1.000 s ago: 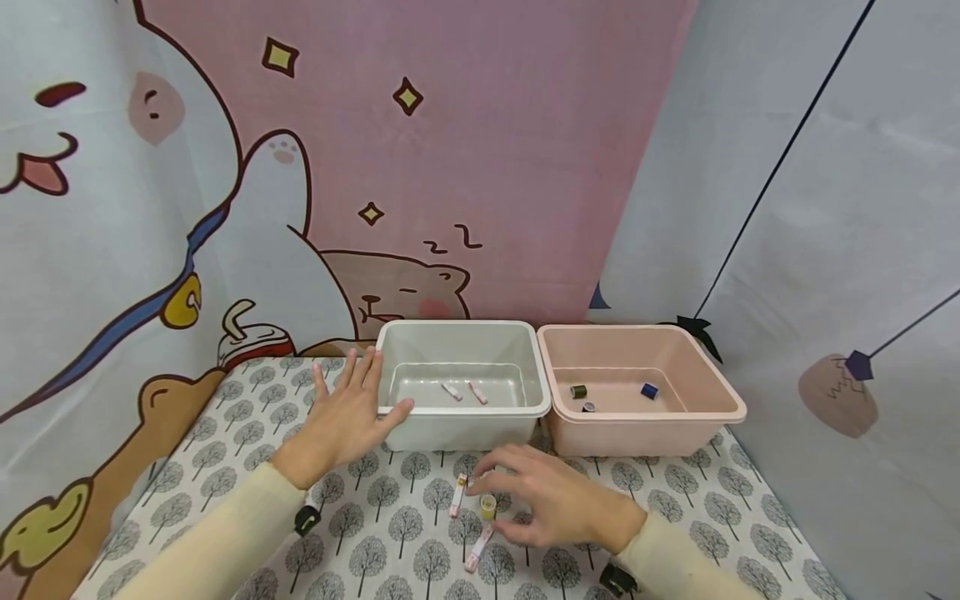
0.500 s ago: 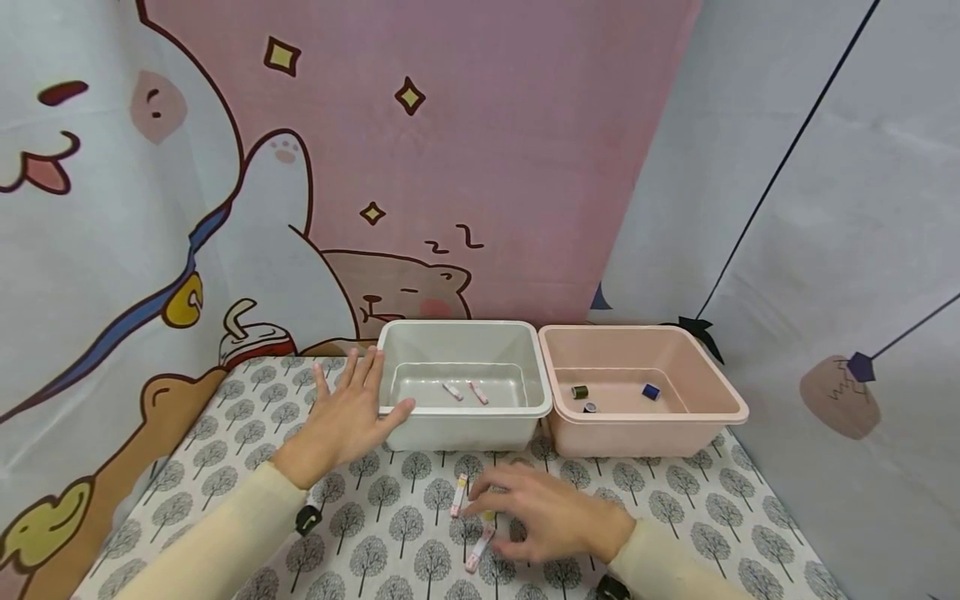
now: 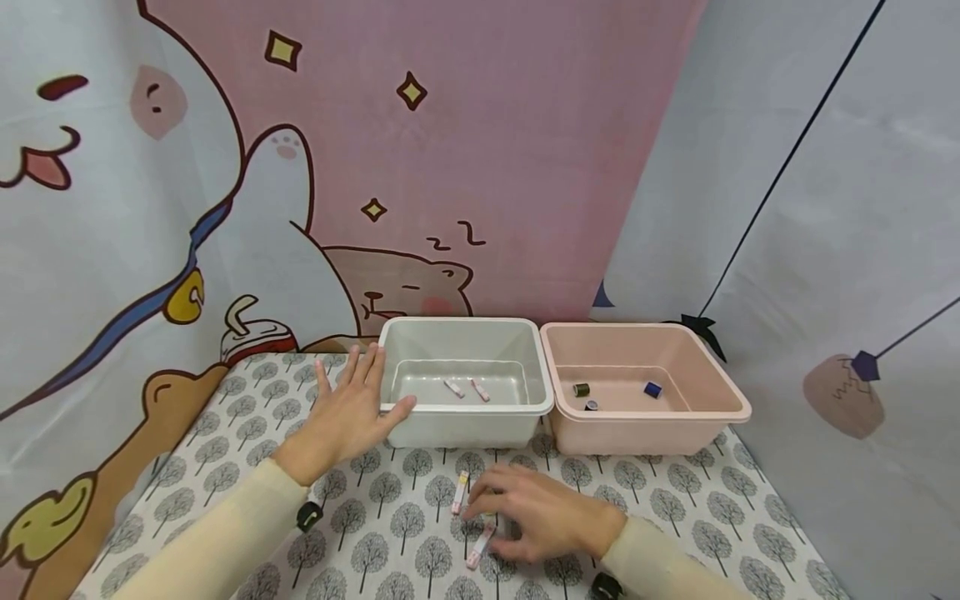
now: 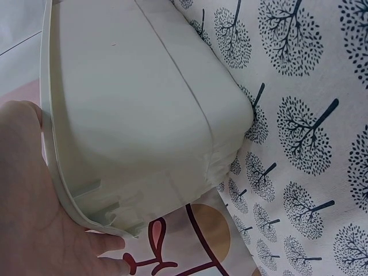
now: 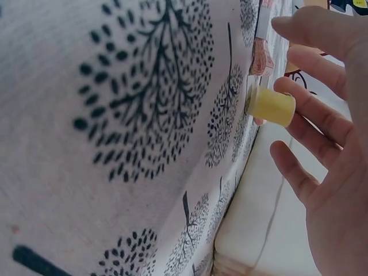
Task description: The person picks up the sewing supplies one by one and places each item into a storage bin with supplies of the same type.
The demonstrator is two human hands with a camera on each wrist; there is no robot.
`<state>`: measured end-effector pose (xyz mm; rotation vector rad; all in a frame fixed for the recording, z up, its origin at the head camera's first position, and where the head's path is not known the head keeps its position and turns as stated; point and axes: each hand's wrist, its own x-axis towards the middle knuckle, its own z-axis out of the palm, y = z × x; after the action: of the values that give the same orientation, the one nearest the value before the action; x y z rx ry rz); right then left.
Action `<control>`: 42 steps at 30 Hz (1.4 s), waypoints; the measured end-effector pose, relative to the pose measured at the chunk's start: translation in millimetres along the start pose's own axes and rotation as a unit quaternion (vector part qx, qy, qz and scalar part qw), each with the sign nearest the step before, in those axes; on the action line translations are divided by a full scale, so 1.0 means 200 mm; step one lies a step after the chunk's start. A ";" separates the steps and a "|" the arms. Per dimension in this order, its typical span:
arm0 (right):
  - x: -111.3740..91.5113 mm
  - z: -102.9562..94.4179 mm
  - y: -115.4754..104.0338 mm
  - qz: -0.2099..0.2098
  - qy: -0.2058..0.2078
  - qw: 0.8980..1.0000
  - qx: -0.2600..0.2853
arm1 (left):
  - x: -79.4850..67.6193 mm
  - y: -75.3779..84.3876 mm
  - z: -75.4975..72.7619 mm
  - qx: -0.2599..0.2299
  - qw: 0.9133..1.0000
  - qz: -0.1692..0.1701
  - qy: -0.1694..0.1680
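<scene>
Spools [image 3: 652,389] and strips [image 3: 481,390] lie binned; yellow spool [image 5: 273,106], two loose strips [image 3: 460,492] seemingly remain; my spread left hand [image 3: 348,421], curved right hand [image 3: 540,512] grip nothing.

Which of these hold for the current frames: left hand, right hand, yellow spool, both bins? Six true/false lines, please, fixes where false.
1. The left hand touches the rim of the white bin. True.
2. The yellow spool is by the fingers of the right hand. True.
3. Small items lie in the pink bin. True.
4. The right hand is inside the pink bin. False: it is over the patterned cloth.
5. The white bin contains nothing. False: two pink-and-white strips lie inside.
6. The white bin stands right of the pink bin. False: left.
</scene>
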<state>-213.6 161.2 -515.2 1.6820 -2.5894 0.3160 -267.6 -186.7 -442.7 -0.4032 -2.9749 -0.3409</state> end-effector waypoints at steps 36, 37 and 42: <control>0.06 0.03 -0.02 -0.074 0.010 0.993 -0.097 | -0.01 -0.01 0.01 -0.010 1.000 -0.002 0.001; 0.06 0.03 -0.02 -0.074 0.010 0.992 -0.100 | -0.01 -0.01 0.01 -0.010 1.000 -0.002 0.002; 0.07 0.03 -0.02 -0.075 0.011 0.991 -0.106 | -0.01 -0.01 0.01 -0.011 1.000 0.001 0.006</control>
<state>-215.3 146.9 -518.4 1.7710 -2.3645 0.0510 -265.5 -188.4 -444.4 -0.4045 -2.9619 -0.3760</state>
